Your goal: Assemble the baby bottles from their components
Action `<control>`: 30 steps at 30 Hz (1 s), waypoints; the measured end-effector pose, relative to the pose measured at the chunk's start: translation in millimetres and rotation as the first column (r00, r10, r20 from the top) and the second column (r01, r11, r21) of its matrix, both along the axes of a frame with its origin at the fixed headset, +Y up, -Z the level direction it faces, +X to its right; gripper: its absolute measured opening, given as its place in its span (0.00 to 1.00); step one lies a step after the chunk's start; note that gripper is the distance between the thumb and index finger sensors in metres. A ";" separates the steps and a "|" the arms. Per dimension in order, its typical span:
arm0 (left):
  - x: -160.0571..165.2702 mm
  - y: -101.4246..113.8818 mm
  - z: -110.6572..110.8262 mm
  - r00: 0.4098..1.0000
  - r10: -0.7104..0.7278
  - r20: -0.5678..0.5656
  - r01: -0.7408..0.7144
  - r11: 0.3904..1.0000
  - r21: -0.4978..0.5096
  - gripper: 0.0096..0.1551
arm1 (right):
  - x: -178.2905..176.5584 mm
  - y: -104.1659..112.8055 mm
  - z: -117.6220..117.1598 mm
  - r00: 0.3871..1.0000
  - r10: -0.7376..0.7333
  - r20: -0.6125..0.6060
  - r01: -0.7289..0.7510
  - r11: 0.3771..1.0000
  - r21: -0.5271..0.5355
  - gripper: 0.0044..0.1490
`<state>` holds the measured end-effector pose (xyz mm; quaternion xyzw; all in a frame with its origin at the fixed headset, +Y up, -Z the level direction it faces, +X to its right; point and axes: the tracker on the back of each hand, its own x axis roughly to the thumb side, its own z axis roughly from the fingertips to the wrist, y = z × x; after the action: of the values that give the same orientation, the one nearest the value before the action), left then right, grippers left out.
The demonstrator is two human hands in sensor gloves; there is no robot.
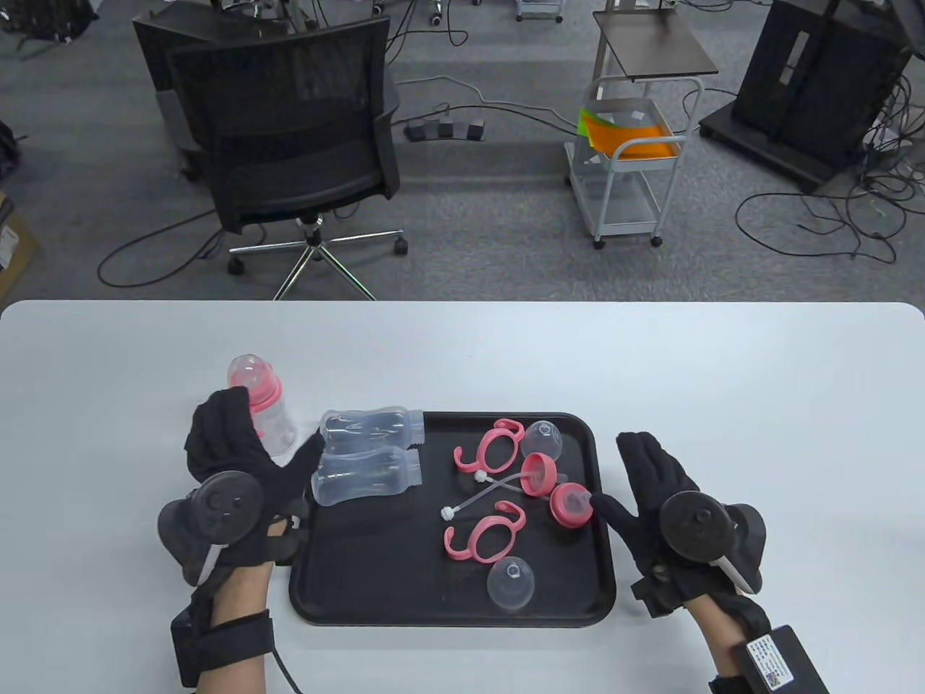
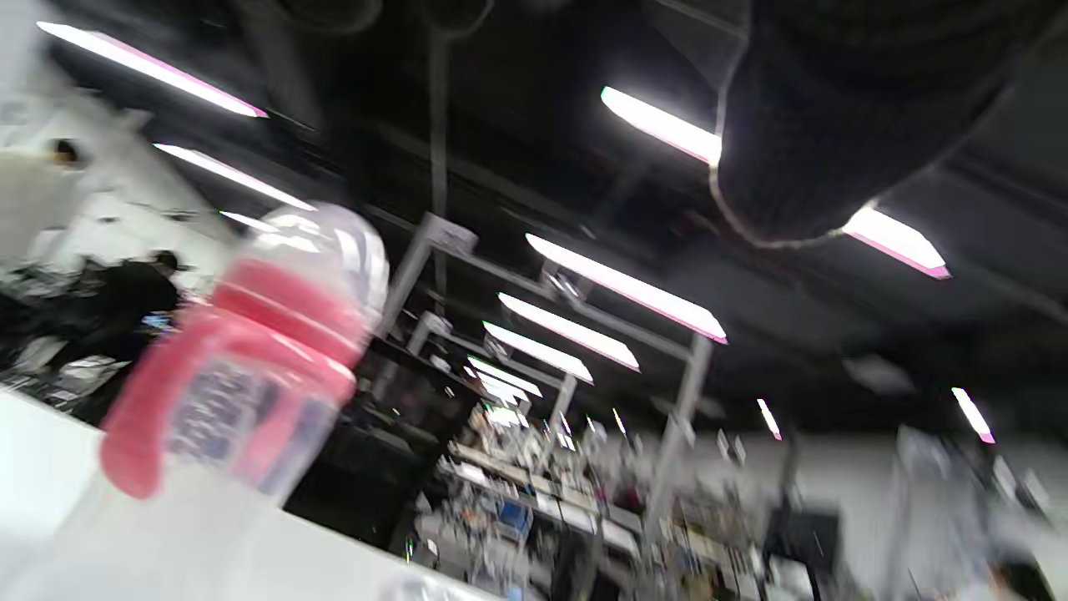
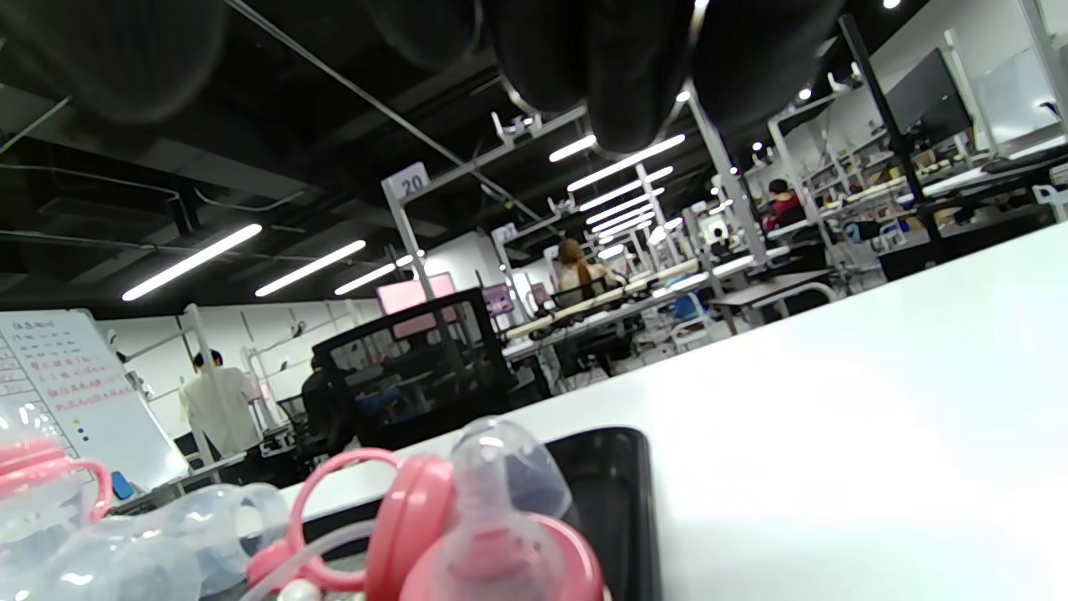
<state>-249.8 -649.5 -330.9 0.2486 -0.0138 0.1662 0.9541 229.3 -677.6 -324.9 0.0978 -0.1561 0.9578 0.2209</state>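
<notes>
Baby bottle [image 1: 264, 405], assembled with pink collar and clear cap, stands upright on the desk [image 1: 723, 376] just beyond the left hand [image 1: 224, 463]. We find that hand's fingers extended beside the bottle; from above we cannot tell whether they touch it. The right hand [image 1: 661, 491] lies flat with fingers spread at the right edge of the black tray [image 1: 361, 585], its thumb tip next to a pink collar with teat [image 1: 571, 504]; it holds nothing.

We note that the left wrist view, though blurred, shows the bottle's pink collar [image 2: 250, 334] and clear cap close up, with one gloved fingertip [image 2: 801, 167] hanging above and apart from it. The right wrist view looks low across the tray and shows the teat [image 3: 492, 517] rising from its collar, a clear cap behind it, and the desk stretching away to the right.

Inside the tray we record two clear bottle bodies [image 1: 368, 455] lying on their sides at the left end, the upper one overhanging the tray's rim. Further right lie two pink handle rings [image 1: 488, 448], a second pink collar [image 1: 540, 473] with a straw [image 1: 480, 499] attached, and two clear dome caps [image 1: 511, 584], one at the far side and one at the near side.

The loose parts lie between the two hands; the finished bottle stands outside the tray, to its left.
</notes>
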 end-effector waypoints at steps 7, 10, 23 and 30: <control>65.9 -37.6 -19.8 0.947 -0.266 0.181 0.314 0.889 -0.333 0.66 | 2.6 -2.3 -1.7 1.000 -0.001 0.005 0.002 1.000 -0.019 0.57; 78.9 -50.2 -25.0 0.908 -0.375 0.185 0.418 0.823 -0.385 0.67 | 3.8 -3.0 -2.6 1.000 -0.002 0.010 0.002 1.000 -0.024 0.57; 83.4 -72.2 -34.4 0.878 -0.454 0.150 0.460 0.717 -0.524 0.65 | 0.5 -5.1 -4.6 1.000 0.020 0.000 -0.020 0.999 -0.041 0.57; 88.9 -77.9 -36.2 0.861 -0.490 0.137 0.484 0.705 -0.518 0.65 | -0.3 -5.2 -4.9 1.000 0.022 -0.009 -0.023 0.998 -0.051 0.57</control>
<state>-160.8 -727.4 -367.1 -0.0395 -0.0266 -0.0959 0.9942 229.0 -682.8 -329.8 0.0978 -0.1295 0.9635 0.2131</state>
